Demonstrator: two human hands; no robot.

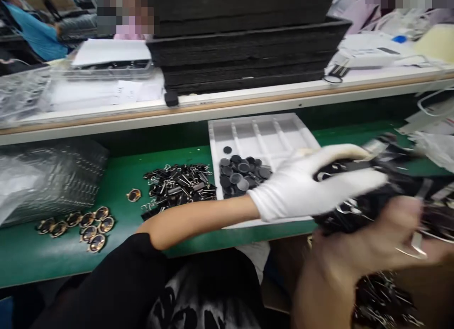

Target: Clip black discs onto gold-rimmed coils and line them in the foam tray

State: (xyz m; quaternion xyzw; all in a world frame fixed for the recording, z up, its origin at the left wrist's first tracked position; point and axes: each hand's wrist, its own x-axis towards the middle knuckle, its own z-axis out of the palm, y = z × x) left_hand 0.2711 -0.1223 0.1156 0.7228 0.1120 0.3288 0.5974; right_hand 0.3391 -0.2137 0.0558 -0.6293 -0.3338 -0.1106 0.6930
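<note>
My left hand [301, 189], in a white glove, reaches right with thumb and fingers around a dark bunch of binder clips [349, 211]. Its fingertips are partly lost among them. From below, my bare right hand [376, 239] closes against the same bunch, blurred by motion. A silver wire handle [413, 247] shows by its fingers. Under my left wrist lies a white divided tray [283, 123] with small round black discs [243, 168]. Left of the tray, more black binder clips [182, 182] are heaped on the green table [127, 244].
Several round gold-rimmed pieces [88, 220] lie at left, beside stacked clear plastic trays [67, 177]. Below my right hand is a box of binder clips [385, 298]. A shelf [213, 107] carries a tall black stack [244, 55]. A person in blue [35, 33] sits beyond.
</note>
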